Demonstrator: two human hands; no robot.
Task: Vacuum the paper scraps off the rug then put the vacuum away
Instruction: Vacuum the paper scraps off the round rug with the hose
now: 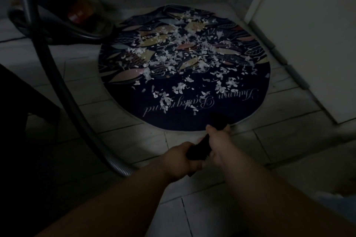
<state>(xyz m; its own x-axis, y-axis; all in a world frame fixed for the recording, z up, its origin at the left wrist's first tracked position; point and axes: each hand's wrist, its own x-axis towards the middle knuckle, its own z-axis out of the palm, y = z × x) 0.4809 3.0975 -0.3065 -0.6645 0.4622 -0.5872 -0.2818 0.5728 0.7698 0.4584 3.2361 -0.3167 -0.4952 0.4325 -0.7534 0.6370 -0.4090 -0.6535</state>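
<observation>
Nearest, the left hand [179,161] curls its fingers round the rear of the dark vacuum nozzle [198,150], and just ahead the right hand [219,144] wraps its fingers round the front. The nozzle's tip sits over the near edge of the round rug [240,106] on the tiled floor [115,92]. White paper scraps [183,48] lie strewn across the rug. The hose [48,75] arcs left to the vacuum [77,5] beyond the rug's far-left edge.

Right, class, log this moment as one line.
left hand: grips nozzle | right hand: grips nozzle | nozzle: at near edge of rug | scraps: strewn over rug | vacuum: beside rug
</observation>
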